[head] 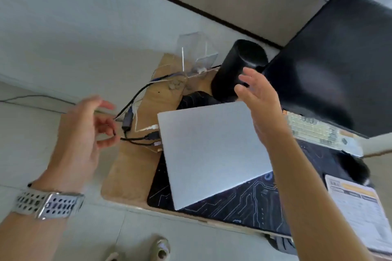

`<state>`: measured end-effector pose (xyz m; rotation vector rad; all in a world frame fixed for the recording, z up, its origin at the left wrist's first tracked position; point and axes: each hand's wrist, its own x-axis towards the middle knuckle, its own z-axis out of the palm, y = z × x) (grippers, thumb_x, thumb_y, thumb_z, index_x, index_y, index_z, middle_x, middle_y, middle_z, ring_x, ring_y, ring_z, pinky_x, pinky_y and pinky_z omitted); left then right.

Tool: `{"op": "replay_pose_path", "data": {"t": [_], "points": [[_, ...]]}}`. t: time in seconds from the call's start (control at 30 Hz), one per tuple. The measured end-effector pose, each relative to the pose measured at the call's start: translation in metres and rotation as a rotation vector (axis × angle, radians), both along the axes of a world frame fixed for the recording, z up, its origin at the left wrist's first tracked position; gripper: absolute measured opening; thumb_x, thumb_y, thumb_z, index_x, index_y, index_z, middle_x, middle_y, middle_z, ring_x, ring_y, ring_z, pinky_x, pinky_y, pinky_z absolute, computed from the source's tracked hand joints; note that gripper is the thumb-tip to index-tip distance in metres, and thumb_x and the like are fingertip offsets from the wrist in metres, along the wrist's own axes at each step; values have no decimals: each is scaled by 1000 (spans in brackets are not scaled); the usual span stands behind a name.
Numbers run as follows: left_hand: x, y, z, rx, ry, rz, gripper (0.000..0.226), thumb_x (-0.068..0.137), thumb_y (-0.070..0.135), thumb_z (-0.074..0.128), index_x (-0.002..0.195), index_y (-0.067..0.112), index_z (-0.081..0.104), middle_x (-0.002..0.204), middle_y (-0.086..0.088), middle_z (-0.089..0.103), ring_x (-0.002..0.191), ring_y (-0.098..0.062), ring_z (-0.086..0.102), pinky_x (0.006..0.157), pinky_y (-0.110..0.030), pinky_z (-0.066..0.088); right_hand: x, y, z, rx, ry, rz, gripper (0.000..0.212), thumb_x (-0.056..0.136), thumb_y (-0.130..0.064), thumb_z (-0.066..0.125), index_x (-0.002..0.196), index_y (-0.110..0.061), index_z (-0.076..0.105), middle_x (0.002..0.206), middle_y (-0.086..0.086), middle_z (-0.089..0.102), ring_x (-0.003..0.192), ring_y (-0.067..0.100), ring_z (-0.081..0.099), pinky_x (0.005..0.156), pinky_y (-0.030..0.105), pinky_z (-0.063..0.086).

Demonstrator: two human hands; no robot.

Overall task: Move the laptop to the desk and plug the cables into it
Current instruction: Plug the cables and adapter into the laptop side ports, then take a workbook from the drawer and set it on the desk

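Observation:
A closed silver laptop [210, 150] lies flat on the dark circuit-pattern desk mat [244, 203]. Along its left edge sit a white plug [153, 127], a black plug [153, 135] and a smaller plug [157, 143], all at or in the ports. Black cables [135, 93] run from them off the desk's left side. My left hand [84, 135] hovers left of the plugs, fingers loosely curled and apart, holding nothing. My right hand [261, 99] is raised above the laptop's far right corner, fingers spread, holding nothing.
The wooden desk [127, 167] also carries a black cylinder speaker [235, 68], a dark monitor [335, 63], a pale keyboard [316, 131], a black mouse [354, 167], a clear acrylic stand [197, 53] and a printed paper [358, 212]. My shoe [161, 249] stands on the floor below.

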<state>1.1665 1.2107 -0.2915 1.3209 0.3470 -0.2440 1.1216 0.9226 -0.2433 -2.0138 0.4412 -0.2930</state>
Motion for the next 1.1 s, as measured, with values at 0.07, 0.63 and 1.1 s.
{"op": "replay_pose_path", "data": {"t": [0.07,0.63,1.1], "points": [[8,-10,24,-53,-41,-70,23,94,31,46,89,18,63,75,-3,59,63,-9,56,47,-22,53,-27,-14,22,-8,-26,-66,50,92,-26,57,139,-25,41,139,-6,50,124,9,48,95,25,41],[-58,-135,84,248,-594,-780,63,86,-9,59,121,43,56,131,11,56,113,-12,58,100,-39,46,-252,-100,82,36,-172,-456,40,94,-41,52,133,-38,47,134,-15,54,123,6,50,108,39,39],[-228,-292,79,-12,-103,-431,21,94,28,48,98,25,68,115,2,66,109,-22,59,101,-39,40,-384,-259,59,247,-173,-320,36,95,-38,47,130,-46,47,133,-18,54,127,7,48,111,46,32]]}}
